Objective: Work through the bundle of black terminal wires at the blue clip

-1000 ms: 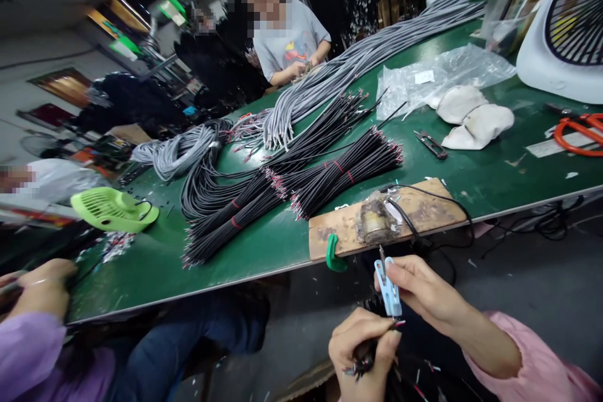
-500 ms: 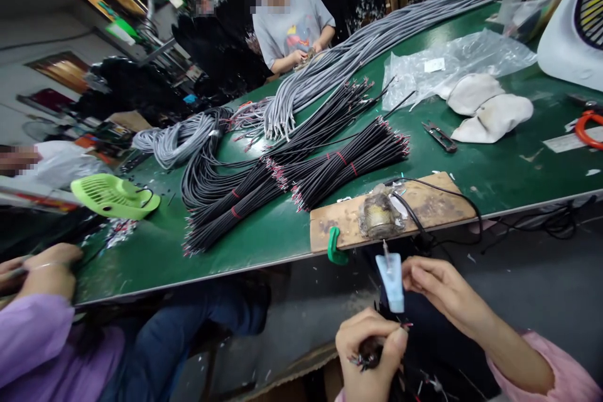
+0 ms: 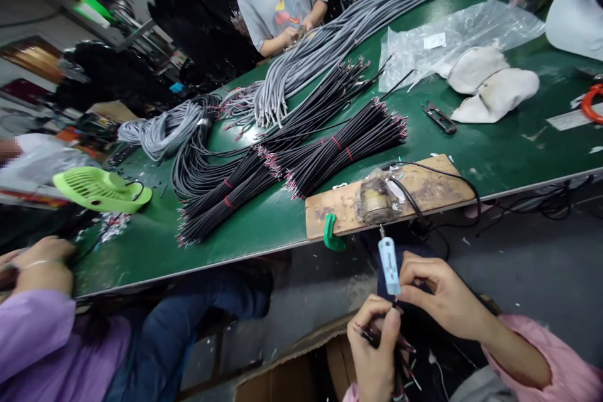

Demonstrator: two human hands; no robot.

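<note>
My right hand (image 3: 440,294) is closed on a small light-blue tool (image 3: 389,264) with a metal tip pointing up. Just below it, my left hand (image 3: 374,342) is wrapped round a small bunch of black wires with red stripped ends (image 3: 400,352), thumb and forefinger pinching near the tool's lower end. Both hands are in front of the green table's near edge (image 3: 264,250), below a wooden board (image 3: 424,195) that carries a grimy lump (image 3: 375,200) and a black cord.
Bundles of black wires (image 3: 301,160) and grey cables (image 3: 330,53) lie across the table. A green fan (image 3: 97,188), white cloth pieces (image 3: 490,91), a plastic bag and snips (image 3: 439,117) lie there too. A person in a purple sleeve (image 3: 38,339) sits at my left; another works across the table.
My view tilted down and the table slid up in frame. My hands drew closer together, with the blue tool turned edge-on above my left hand's pinch.
</note>
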